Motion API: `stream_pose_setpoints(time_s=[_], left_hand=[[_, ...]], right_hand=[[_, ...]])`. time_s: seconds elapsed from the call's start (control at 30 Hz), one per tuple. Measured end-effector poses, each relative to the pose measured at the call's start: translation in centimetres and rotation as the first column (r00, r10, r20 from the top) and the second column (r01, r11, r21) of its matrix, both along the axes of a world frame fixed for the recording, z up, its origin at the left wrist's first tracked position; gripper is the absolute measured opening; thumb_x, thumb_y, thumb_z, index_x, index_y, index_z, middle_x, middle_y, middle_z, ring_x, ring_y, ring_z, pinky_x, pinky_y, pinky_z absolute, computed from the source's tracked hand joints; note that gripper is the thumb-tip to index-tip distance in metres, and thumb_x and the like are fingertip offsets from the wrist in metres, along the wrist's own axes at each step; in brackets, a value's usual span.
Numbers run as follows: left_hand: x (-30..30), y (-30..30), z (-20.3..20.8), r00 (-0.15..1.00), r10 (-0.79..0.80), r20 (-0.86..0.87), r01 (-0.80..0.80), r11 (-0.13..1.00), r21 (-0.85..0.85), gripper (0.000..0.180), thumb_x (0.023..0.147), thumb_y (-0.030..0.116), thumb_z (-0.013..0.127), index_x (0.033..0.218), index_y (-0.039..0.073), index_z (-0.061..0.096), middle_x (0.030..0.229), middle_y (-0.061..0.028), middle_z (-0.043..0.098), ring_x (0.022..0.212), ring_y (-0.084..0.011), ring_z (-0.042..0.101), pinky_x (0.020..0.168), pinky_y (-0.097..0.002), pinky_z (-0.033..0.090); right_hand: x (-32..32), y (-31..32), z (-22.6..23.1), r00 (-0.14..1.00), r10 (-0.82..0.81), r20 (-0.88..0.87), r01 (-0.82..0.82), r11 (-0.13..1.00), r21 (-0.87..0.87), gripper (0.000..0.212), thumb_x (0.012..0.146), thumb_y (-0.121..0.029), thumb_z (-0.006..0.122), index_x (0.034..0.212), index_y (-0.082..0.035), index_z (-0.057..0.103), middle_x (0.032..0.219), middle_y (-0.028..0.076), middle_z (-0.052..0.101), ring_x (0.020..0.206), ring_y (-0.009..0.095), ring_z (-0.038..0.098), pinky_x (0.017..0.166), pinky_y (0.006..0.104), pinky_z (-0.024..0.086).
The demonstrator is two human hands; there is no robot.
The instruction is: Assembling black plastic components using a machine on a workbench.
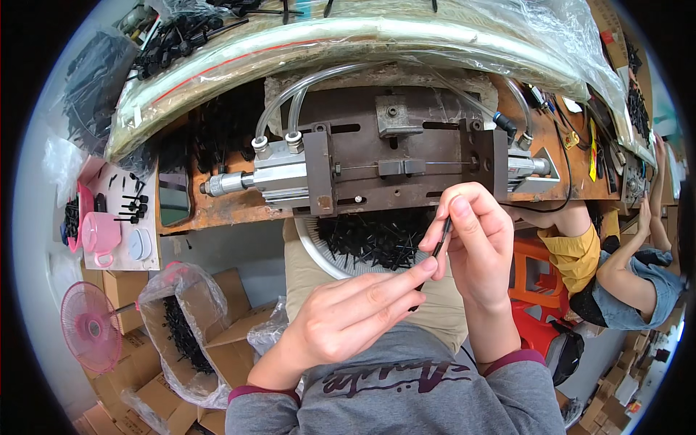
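In front of my body, above the lap, my two hands meet on one thin black rod-like piece (pixel 440 245). The thumb and index finger of my right hand (pixel 478 250) pinch its upper part. The fingers of my left hand (pixel 355 315) are pressed together across its lower part, hiding some of it. A dark end pokes out below those fingers. Just beyond my hands, a white round basket (pixel 313 250) in my lap holds many similar black pieces (pixel 373 239).
Ahead, a brown metal fixture (pixel 355 148) with silver air cylinders (pixel 279 181) and clear tubes stands on a wooden bench (pixel 196 210). A plastic-lined box (pixel 190 341) of black parts and a pink fan (pixel 90 326) are at left. Another person (pixel 631 283) sits at right, near red stools (pixel 533 319).
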State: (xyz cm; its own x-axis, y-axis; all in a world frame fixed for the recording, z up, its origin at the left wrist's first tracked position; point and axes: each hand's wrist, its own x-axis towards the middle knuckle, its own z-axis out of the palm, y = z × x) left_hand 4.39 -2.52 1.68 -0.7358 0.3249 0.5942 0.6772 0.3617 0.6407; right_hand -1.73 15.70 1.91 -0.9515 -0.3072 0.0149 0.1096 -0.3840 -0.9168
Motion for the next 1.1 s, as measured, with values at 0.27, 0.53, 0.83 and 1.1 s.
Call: stream_pose_setpoints(time_s=[0.27,0.53,0.83,1.1], left_hand=[[0.0,0.1,-0.1,1.000,0.002,-0.004,-0.002,1.000,-0.009,0.031,0.061,0.002,0.080,0.091,-0.006,0.073,0.114,-0.0191,0.070,0.080,-0.0239,0.072,0.068,-0.0300,0.060],[-0.1,0.2,0.0,1.000,0.010,0.007,-0.010,1.000,0.001,0.029,0.062,0.003,0.080,0.089,-0.005,0.073,0.114,-0.0190,0.070,0.079,-0.0235,0.071,0.067,-0.0297,0.060],[-0.1,0.1,-0.4,1.000,0.009,0.027,-0.009,1.000,0.006,0.028,0.063,0.006,0.079,0.089,-0.004,0.074,0.113,-0.0185,0.070,0.077,-0.0235,0.071,0.065,-0.0298,0.059],[-0.1,0.2,-0.3,0.999,0.014,0.046,-0.014,1.000,-0.010,0.028,0.065,0.006,0.080,0.090,-0.004,0.073,0.114,-0.0185,0.070,0.078,-0.0241,0.071,0.065,-0.0298,0.058]], right_hand=[[0.1,0.0,-0.4,1.000,-0.013,-0.018,0.014,0.999,0.035,0.022,0.104,-0.017,0.051,0.097,0.003,0.058,0.077,0.015,0.067,0.049,0.012,0.060,0.045,0.0213,0.047],[0.8,0.0,-0.2,0.995,-0.042,-0.094,0.050,0.995,0.086,0.017,0.103,-0.011,0.051,0.102,0.005,0.058,0.081,0.015,0.067,0.055,0.014,0.063,0.048,0.0230,0.050],[1.1,0.0,-0.5,0.997,-0.022,-0.079,0.029,0.995,0.093,0.015,0.102,-0.008,0.052,0.105,0.005,0.058,0.082,0.014,0.067,0.059,0.014,0.064,0.050,0.0233,0.052],[1.2,0.0,-0.6,0.998,-0.043,-0.041,0.046,0.997,0.069,0.014,0.102,-0.008,0.053,0.107,0.005,0.058,0.081,0.014,0.068,0.059,0.013,0.064,0.050,0.0226,0.051]])
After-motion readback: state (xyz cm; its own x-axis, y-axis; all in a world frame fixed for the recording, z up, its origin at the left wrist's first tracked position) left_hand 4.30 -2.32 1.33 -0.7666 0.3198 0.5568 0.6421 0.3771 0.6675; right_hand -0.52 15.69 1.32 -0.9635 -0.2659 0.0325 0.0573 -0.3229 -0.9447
